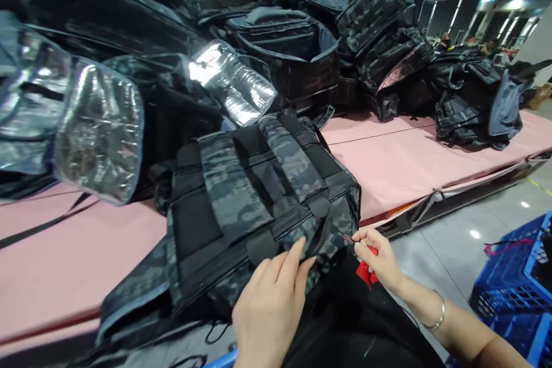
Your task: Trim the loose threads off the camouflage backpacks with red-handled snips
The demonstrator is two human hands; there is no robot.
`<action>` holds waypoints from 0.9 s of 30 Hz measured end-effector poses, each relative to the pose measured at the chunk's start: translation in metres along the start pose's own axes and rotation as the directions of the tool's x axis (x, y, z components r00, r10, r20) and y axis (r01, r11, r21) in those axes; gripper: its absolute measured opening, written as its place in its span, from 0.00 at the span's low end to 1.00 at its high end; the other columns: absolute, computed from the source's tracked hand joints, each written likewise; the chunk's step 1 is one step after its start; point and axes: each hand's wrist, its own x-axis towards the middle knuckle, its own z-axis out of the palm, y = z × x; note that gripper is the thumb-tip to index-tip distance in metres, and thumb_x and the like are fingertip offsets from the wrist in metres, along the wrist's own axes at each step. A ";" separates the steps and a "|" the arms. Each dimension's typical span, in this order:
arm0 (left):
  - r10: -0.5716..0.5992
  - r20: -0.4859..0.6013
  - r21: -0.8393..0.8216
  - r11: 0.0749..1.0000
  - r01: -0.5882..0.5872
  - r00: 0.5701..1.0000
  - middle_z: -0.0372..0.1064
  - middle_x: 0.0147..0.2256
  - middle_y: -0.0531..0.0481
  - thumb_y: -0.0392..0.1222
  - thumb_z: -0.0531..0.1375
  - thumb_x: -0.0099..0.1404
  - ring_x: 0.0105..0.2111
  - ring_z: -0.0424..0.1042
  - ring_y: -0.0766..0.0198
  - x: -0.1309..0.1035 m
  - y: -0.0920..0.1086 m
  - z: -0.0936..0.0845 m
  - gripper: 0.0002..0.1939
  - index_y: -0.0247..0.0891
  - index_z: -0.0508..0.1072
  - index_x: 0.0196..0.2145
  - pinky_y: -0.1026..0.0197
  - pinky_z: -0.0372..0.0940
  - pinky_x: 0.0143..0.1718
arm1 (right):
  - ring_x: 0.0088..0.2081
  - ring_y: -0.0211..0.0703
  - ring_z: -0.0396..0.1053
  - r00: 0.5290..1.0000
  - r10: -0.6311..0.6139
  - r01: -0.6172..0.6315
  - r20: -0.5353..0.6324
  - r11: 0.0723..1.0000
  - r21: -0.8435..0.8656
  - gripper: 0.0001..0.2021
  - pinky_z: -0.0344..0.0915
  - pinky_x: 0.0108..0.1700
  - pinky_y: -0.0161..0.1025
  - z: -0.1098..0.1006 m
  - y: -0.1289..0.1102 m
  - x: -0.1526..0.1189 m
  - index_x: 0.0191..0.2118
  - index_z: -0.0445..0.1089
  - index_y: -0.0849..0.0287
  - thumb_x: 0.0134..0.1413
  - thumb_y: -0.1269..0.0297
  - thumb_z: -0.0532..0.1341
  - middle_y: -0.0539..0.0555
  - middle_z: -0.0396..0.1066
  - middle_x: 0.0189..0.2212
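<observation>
A black and grey camouflage backpack lies in front of me with its shoulder straps facing up. Above its near edge is my left hand, fingers stretched out and thumb apart, with nothing visibly gripped. Whether its fingertips touch the fabric I cannot tell. My right hand is closed around small thread snips, their thin metal tips pointing left toward the bag's corner. Red material hangs from that hand; the grip covers most of the tool's handle.
A pink-covered table bears the bag. Piled behind are several dark camouflage bags, some showing silver lining. Another backpack sits farther right. Blue plastic crates stand on the floor at the right.
</observation>
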 end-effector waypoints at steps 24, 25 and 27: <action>0.059 -0.070 -0.011 0.998 -0.059 0.996 0.70 0.30 0.51 0.34 0.61 0.57 0.29 0.68 0.67 -0.025 0.020 -0.006 0.07 0.39 0.73 0.35 0.64 0.63 0.34 | 0.23 0.33 0.58 0.999 -0.045 0.038 -0.008 0.925 -0.378 0.12 0.54 0.28 0.32 0.033 -0.040 0.028 0.25 0.68 0.59 0.48 0.54 0.63 0.46 0.63 0.20; 0.123 -0.073 0.055 0.991 -0.119 0.990 0.69 0.29 0.50 0.32 0.60 0.57 0.28 0.68 0.68 -0.025 0.021 -0.005 0.07 0.38 0.73 0.35 0.65 0.63 0.33 | 0.22 0.33 0.57 0.999 -0.039 0.032 -0.007 0.893 -0.448 0.13 0.53 0.27 0.32 0.034 -0.041 0.029 0.23 0.68 0.59 0.47 0.54 0.63 0.46 0.62 0.18; 0.210 -0.051 0.144 0.969 -0.200 0.976 0.67 0.29 0.49 0.29 0.59 0.58 0.25 0.65 0.69 -0.027 0.020 -0.002 0.07 0.37 0.72 0.35 0.66 0.62 0.29 | 0.22 0.33 0.55 1.000 -0.004 0.004 0.002 0.831 -0.557 0.15 0.51 0.27 0.32 0.035 -0.043 0.031 0.22 0.67 0.58 0.46 0.52 0.64 0.45 0.60 0.17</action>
